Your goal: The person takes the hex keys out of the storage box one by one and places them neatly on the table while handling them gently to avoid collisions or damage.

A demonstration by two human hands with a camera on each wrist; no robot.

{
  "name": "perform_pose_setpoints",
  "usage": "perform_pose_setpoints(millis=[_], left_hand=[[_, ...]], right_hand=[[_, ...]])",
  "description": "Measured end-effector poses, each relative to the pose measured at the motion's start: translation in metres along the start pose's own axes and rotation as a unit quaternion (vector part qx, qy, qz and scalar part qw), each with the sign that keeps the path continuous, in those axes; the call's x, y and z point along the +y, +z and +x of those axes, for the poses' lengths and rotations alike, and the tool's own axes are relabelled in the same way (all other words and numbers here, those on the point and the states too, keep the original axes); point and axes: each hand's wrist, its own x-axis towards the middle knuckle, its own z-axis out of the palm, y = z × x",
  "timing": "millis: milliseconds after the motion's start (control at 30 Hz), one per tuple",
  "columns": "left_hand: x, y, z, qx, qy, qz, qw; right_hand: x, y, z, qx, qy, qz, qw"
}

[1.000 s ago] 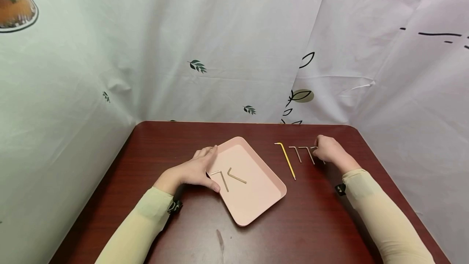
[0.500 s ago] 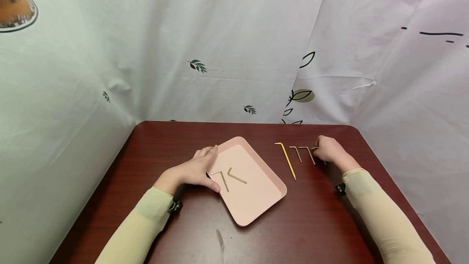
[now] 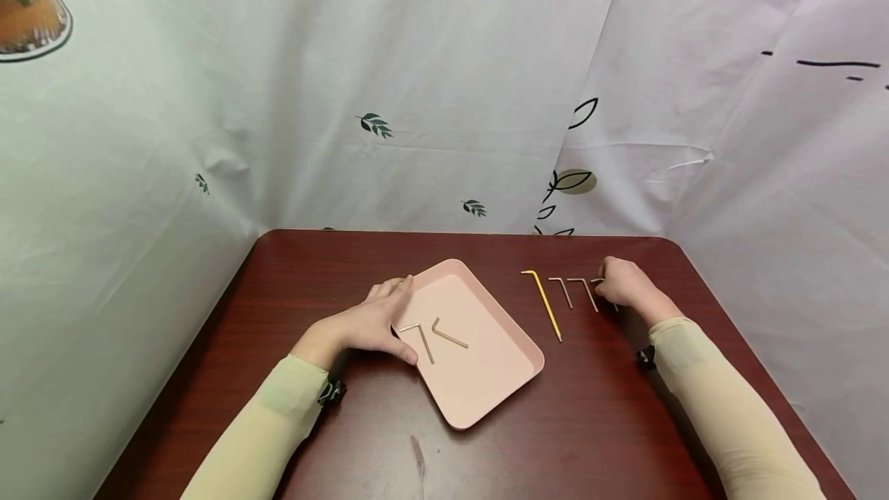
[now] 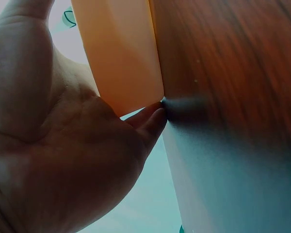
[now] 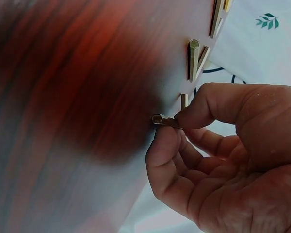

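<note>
My left hand [image 3: 371,324] grips the left corner of a pink tray [image 3: 486,376], thumb and fingers spread along its rim. The tray's wall [image 4: 121,58] runs beside my palm in the left wrist view. Inside it lie two metal hex keys, one angled hex key [image 3: 427,346] near my thumb and another hex key [image 3: 451,338] beside it. Over at the right, my right hand [image 3: 621,284] pinches a metal hex key [image 5: 162,119] between thumb and index finger, close to the tabletop. My fingers hide most of that key in the head view.
Left of my right hand, a hex key [image 3: 586,292], a smaller hex key [image 3: 564,292] and a long yellow hex key [image 3: 545,303] lie in a row on the dark red table [image 3: 333,268]. A pale printed curtain [image 3: 430,99] surrounds the table's back and sides.
</note>
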Motion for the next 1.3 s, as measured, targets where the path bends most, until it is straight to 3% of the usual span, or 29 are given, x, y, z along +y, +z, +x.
perform_pose_setpoints(millis=[100,200,400,533,800,1033,1300], left_hand=[[-0.001,0.000,0.000,0.002,0.005,0.000,1.0000],[0.000,-0.001,-0.001,0.006,0.008,-0.003,0.9999],[0.001,-0.002,-0.002,0.011,0.009,-0.006,0.9999],[0.001,-0.002,-0.001,0.013,0.009,-0.007,0.9999],[0.001,-0.002,-0.001,0.012,0.004,-0.007,0.9999],[0.000,-0.002,-0.001,0.011,0.002,-0.002,0.9999],[0.000,0.000,-0.002,0.009,0.000,-0.004,1.0000]], right_hand=[[-0.013,-0.011,-0.009,-0.006,-0.005,0.005,1.000],[0.002,0.000,0.001,0.002,-0.007,-0.002,1.000],[-0.043,-0.029,-0.029,-0.018,-0.011,0.011,1.000],[-0.053,-0.033,-0.034,-0.021,-0.002,-0.001,1.000],[-0.034,-0.023,-0.016,-0.033,0.006,-0.018,0.999],[-0.006,-0.004,0.003,-0.016,-0.002,-0.024,1.000],[-0.024,-0.015,-0.015,-0.008,-0.015,-0.008,1.000]])
